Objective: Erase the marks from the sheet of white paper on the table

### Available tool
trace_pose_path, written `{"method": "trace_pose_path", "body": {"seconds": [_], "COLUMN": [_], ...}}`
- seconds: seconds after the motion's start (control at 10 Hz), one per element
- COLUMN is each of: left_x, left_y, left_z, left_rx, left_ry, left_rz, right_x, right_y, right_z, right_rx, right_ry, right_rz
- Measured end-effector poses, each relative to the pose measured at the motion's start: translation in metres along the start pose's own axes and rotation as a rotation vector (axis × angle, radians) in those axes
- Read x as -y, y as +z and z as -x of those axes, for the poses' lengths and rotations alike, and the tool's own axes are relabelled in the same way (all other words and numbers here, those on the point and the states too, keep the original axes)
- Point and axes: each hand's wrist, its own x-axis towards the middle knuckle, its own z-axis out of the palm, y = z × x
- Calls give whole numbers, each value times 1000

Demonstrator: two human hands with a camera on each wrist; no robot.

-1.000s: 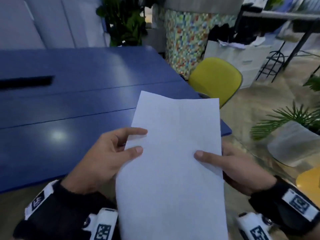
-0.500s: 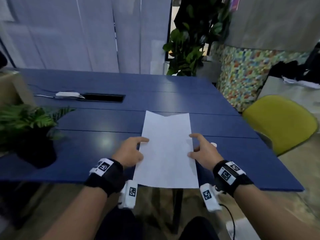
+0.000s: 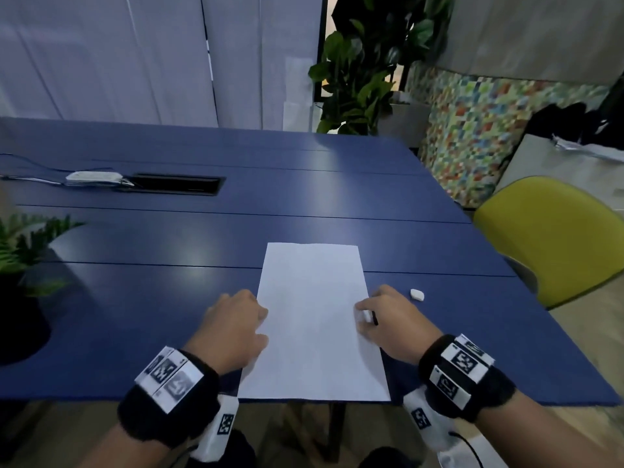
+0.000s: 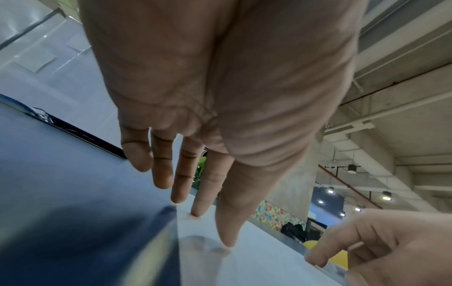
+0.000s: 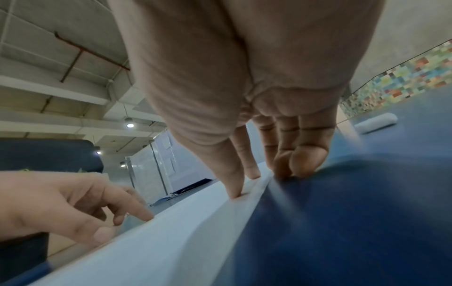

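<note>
The sheet of white paper (image 3: 314, 325) lies flat on the blue table (image 3: 152, 298), its near edge at the table's front edge. No marks show on it in the head view. My left hand (image 3: 236, 322) touches the sheet's left edge with straight fingertips (image 4: 197, 211). My right hand (image 3: 388, 319) rests at the right edge, thumb and forefinger tips (image 5: 234, 193) on the paper (image 5: 171, 241), the other fingers bent onto the table. A small white eraser (image 3: 417, 294) lies on the table just right of my right hand, also seen in the right wrist view (image 5: 376, 123).
A potted fern (image 3: 20, 258) stands at the table's left edge. A yellow chair (image 3: 547, 238) is beside the right edge. Farther back are a black cable slot (image 3: 175, 185) and a white adapter (image 3: 94, 177) with cords.
A second ago both hands held the sheet up in the air. It now lies flat on the table, and the hands have slid back along its side edges.
</note>
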Motion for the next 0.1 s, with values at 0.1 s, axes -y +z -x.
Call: {"method": "trace_pose_path", "body": {"seconds": [0.1], "left_x": [7], "left_y": [-1], "left_z": [3], "left_rx": [-22], "left_ry": [46], "left_rz": [117], "right_x": [-6], "right_y": [3], "right_z": [-4], "right_rx": [3], "right_ry": [-13], "right_rz": [-96]}}
